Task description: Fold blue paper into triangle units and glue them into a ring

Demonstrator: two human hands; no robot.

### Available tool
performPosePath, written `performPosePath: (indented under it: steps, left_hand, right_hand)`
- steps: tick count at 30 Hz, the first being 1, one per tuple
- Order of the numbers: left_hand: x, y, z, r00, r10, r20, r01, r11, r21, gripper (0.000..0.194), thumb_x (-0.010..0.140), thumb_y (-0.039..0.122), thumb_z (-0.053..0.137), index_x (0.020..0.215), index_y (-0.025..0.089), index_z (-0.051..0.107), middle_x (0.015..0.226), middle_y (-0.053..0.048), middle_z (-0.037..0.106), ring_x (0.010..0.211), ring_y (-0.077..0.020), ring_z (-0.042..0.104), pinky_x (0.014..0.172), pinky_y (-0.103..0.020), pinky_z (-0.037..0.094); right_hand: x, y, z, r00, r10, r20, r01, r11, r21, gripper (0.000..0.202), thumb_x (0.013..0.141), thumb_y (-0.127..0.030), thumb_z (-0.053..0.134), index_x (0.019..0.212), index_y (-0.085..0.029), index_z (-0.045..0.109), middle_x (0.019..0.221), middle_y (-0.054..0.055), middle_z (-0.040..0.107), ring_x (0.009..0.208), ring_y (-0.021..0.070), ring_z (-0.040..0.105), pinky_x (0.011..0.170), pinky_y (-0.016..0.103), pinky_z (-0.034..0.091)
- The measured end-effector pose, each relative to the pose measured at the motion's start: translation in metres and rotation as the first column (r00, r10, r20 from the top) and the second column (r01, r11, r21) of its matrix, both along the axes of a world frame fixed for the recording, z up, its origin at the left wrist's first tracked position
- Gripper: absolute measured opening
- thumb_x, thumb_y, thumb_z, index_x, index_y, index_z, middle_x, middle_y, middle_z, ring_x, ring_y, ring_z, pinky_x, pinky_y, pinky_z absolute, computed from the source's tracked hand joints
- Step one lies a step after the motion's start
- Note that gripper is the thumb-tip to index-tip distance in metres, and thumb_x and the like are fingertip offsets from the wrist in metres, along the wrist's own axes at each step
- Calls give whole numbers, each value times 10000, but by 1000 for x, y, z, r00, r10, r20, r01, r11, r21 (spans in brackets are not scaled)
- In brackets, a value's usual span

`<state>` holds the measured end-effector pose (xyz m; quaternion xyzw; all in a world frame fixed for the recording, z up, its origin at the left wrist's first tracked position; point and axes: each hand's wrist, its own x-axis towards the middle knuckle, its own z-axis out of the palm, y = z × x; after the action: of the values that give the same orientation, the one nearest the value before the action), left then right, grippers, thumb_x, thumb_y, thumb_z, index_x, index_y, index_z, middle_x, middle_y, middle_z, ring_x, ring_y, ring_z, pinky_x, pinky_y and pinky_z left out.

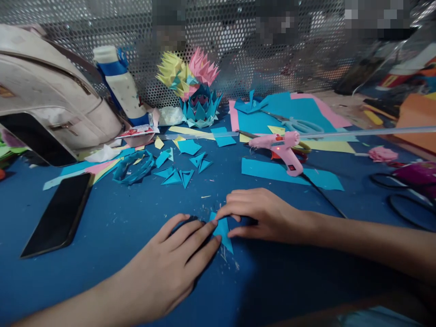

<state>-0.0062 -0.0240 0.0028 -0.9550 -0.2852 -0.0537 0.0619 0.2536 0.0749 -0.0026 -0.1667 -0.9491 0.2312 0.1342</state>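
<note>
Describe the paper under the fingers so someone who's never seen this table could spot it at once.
On the dark blue tabletop, find where the left hand and right hand come together. Between them lies a small, bright blue paper piece, tapering to a point at its near end. Unlike the folded blue pieces farther back, it has fingertips on it.

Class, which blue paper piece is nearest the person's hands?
The pointed blue piece directly between the left hand and right hand; the other blue pieces lie farther off, touched by neither.
</note>
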Motion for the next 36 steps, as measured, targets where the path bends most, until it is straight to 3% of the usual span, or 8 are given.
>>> performPosePath:
  steps: [4, 9, 14, 24, 30, 36]
  left_hand:
    - [1, 0, -1, 1000, 25, 3, -25, 1000, -13, 512, 974, 323, 507, 1466, 190, 448, 1479, -95, 501, 1300, -262, 439, 1147, -452, 149]
    - [2, 0, -1, 999, 31, 21, -30, 999, -35, 507, 966, 321, 532, 1452, 198, 465, 1460, -85, 519, 1286, -251, 448, 1164, -433, 125]
    - [1, 1, 0, 999, 27, 40, -24, 997, -78, 512, 946, 282, 546, 1448, 220, 468, 1451, -77, 518, 1303, -250, 432, 1171, -438, 141]
    - [4, 3, -2, 995, -14, 96, 25, 994, -106, 468, 962, 204, 509, 1429, 163, 489, 1496, -58, 479, 1374, -244, 368, 1224, -430, 28]
    - [7, 4, -4, 994, -86, 71, 93, 990, -104, 492, 970, 83, 381, 1459, 77, 428, 1393, -100, 556, 1333, -249, 433, 1180, -430, 237]
    - [18, 6, -3, 995, -75, 63, 85, 983, -163, 505, 976, 104, 380, 1481, 106, 400, 1248, -140, 586, 1248, -309, 501, 1084, -509, 402]
  right_hand:
    - [-2, 3, 0, 999, -46, -20, 43, 991, -130, 208, 940, -385, 638, 1015, -194, 670, 798, -9, 580, 794, 125, 556, 688, 218, 367]
    - [-2, 3, -1, 998, -62, -15, 59, 985, -164, 219, 906, -339, 689, 1082, -210, 670, 808, -22, 586, 801, 122, 561, 705, 218, 369]
    - [-3, 2, 2, 998, -41, -44, 30, 974, -226, 181, 1007, -254, 521, 1033, -193, 689, 886, 7, 650, 840, 121, 587, 748, 222, 390]
    - [-4, 3, 4, 999, -44, 6, 44, 974, -220, 155, 1004, -231, 506, 930, -187, 636, 924, 6, 645, 843, 123, 580, 737, 220, 374]
    - [-2, 9, 11, 994, -10, 105, 39, 959, -281, 72, 963, -227, 574, 909, -196, 612, 872, -27, 626, 793, 110, 565, 698, 213, 350]
    - [0, 15, 18, 988, 74, 135, -26, 945, -326, 160, 965, -273, 588, 1108, -219, 635, 851, -30, 595, 772, 102, 557, 698, 201, 361]
